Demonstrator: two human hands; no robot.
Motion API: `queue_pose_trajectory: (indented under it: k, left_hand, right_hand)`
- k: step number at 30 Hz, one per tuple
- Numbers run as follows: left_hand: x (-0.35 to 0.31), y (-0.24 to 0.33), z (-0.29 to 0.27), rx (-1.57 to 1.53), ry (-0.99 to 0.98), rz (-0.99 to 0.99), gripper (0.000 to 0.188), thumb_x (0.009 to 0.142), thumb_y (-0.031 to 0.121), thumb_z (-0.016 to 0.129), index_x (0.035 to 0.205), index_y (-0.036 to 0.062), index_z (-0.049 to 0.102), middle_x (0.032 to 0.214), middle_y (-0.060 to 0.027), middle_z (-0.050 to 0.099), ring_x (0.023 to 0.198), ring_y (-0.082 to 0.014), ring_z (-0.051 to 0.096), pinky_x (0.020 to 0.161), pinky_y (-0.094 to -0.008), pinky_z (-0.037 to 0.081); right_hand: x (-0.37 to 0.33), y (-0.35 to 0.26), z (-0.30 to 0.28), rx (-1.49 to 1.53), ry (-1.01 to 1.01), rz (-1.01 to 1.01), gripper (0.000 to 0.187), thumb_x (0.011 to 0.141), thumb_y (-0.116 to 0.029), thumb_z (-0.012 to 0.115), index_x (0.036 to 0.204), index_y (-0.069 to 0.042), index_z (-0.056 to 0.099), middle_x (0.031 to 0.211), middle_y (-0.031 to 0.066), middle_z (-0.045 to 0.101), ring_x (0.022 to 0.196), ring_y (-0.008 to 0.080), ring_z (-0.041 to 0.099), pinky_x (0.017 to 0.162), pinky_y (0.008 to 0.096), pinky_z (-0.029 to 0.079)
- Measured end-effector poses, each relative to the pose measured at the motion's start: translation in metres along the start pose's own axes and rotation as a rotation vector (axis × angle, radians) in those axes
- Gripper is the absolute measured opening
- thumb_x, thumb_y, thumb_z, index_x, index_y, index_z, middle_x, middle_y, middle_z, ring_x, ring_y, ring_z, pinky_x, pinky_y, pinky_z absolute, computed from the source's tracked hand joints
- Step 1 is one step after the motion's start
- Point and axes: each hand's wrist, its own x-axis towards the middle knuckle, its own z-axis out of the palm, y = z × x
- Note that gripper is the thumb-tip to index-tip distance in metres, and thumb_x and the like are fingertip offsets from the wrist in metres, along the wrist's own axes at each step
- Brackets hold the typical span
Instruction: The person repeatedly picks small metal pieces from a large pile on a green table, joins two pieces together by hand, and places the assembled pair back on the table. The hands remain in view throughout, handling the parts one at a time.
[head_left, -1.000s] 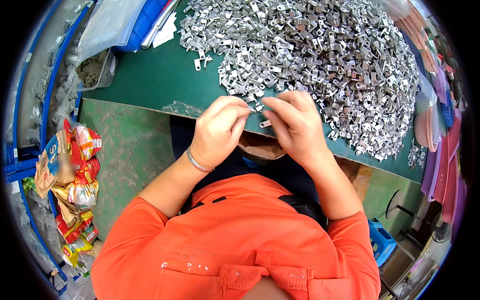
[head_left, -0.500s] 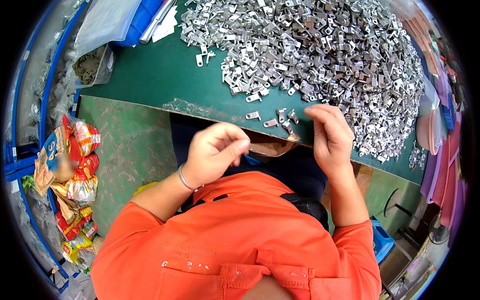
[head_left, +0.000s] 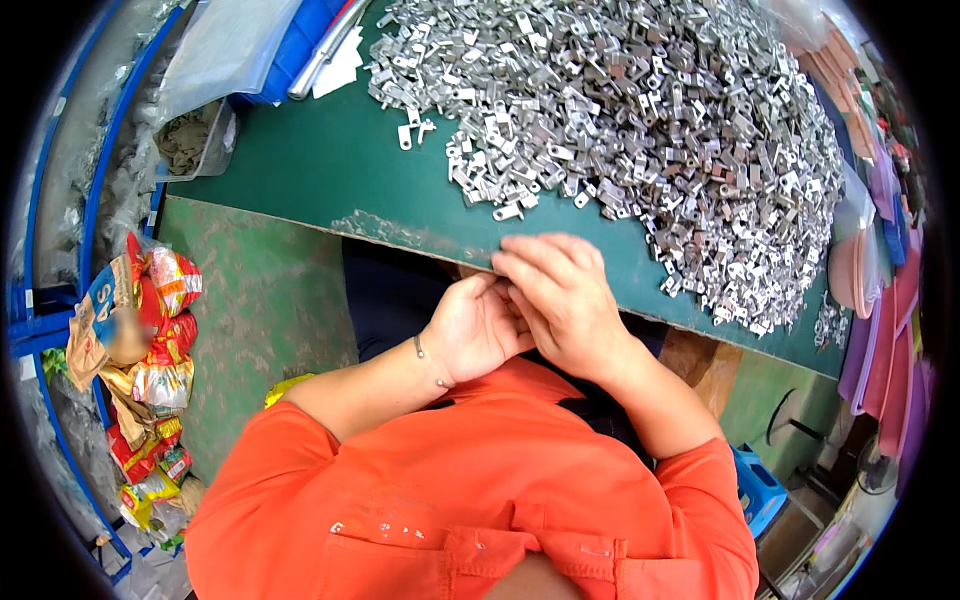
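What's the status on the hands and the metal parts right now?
Left hand and right hand pressed together at table edge; contents hidden. Metal parts pile beyond. Nothing between.

top: orange shirt, short sleeves, chest pocket | left wrist: thin bracelet (head_left: 430, 362) | forearms bare

I see a green-topped workbench (head_left: 330, 170) running across the upper part of my view, its near edge worn and scuffed. A broad heap of small silver metal parts (head_left: 650, 110) covers most of its right half — thick at the middle, thinning to loose pieces toward the near edge. A few strays (head_left: 410, 130) lie apart on the left. At the far left corner sit a clear plastic bag (head_left: 225, 50) and a white paper scrap (head_left: 340, 72).
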Motion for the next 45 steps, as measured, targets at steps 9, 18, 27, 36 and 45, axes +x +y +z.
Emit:
queue_pose_trajectory:
  k: [9, 18, 27, 36, 45]
  left_hand:
    - [0.020, -0.002, -0.020, 0.135, 0.040, 0.070, 0.035, 0.102, 0.034, 0.036, 0.125, 0.0125, 0.052, 0.124, -0.0056, 0.058, 0.112, -0.0194, 0.058, 0.093, -0.0378, 0.049]
    - [0.010, 0.008, -0.002, 1.094, 0.086, -0.004, 0.023, 0.095, 0.019, 0.058, 0.113, 0.0044, 0.060, 0.100, -0.0043, 0.065, 0.089, -0.0145, 0.066, 0.074, -0.0285, 0.054]
    - [-0.017, 0.040, 0.059, 2.002, 0.077, 1.338, 0.027, 0.074, 0.003, 0.076, 0.098, 0.0029, 0.064, 0.093, -0.0079, 0.057, 0.066, -0.0195, 0.056, 0.057, -0.0280, 0.047]
    - [-0.003, 0.043, 0.056, 2.044, 0.060, 1.314, 0.014, 0.078, -0.004, 0.069, 0.090, -0.0008, 0.063, 0.086, -0.0105, 0.061, 0.070, -0.0233, 0.061, 0.060, -0.0292, 0.049]
    - [-0.006, 0.041, 0.055, 1.929, 0.034, 1.091, 0.014, 0.082, -0.003, 0.068, 0.096, -0.0004, 0.065, 0.083, -0.0071, 0.060, 0.065, -0.0130, 0.059, 0.058, -0.0242, 0.046]
  right_hand:
    - [0.024, -0.006, -0.002, 0.068, -0.015, -0.209, 0.037, 0.069, 0.001, 0.063, 0.106, 0.000, 0.063, 0.119, 0.0159, 0.060, 0.108, 0.0352, 0.058, 0.093, 0.0451, 0.047]
    - [0.026, 0.016, -0.017, -0.200, -0.128, -0.070, 0.045, 0.067, 0.000, 0.062, 0.111, -0.004, 0.063, 0.118, 0.0073, 0.060, 0.106, 0.0287, 0.057, 0.087, 0.0381, 0.047]
    - [-0.021, 0.026, -0.051, 0.066, 0.319, 0.326, 0.021, 0.081, 0.008, 0.063, 0.100, -0.001, 0.064, 0.094, 0.0121, 0.062, 0.079, 0.0271, 0.062, 0.068, 0.0319, 0.050]
    - [-0.008, 0.021, -0.029, -0.092, 0.213, 0.180, 0.020, 0.076, -0.004, 0.073, 0.093, -0.004, 0.064, 0.084, 0.0100, 0.059, 0.076, 0.0287, 0.057, 0.066, 0.0372, 0.048]
    - [-0.015, 0.039, -0.041, -0.091, 0.291, 0.153, 0.019, 0.072, 0.001, 0.073, 0.088, -0.004, 0.064, 0.083, 0.0103, 0.061, 0.074, 0.0288, 0.059, 0.064, 0.0368, 0.048]
